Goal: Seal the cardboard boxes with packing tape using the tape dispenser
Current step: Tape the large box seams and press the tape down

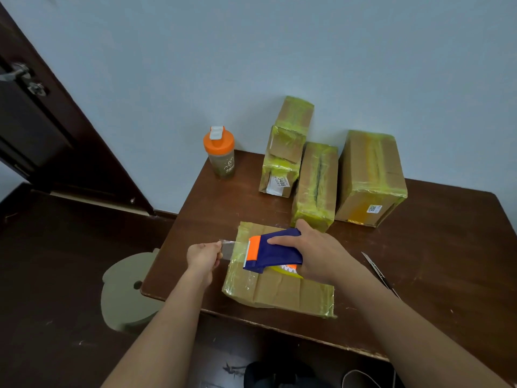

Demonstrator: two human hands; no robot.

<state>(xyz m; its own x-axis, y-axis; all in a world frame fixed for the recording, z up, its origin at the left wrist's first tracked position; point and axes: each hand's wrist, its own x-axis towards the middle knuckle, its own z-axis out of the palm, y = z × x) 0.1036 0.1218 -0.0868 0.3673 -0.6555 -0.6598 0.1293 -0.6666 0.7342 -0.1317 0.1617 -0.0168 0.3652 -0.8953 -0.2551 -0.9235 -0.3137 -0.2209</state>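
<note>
Nearest the tabletop's (419, 275) front edge lay the flat box (279, 295); above it the right hand (321, 256) gripped the tape dispenser (275, 252), the left hand (204, 257) pinching its tape end (228, 246). Behind the flat box, four boxes (369, 177) looked sealed; this one seemed unfinished.

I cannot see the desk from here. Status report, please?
Left hand pinches tape end. Right hand grips tape dispenser over front box. Knife lies right, clear of box.
</note>
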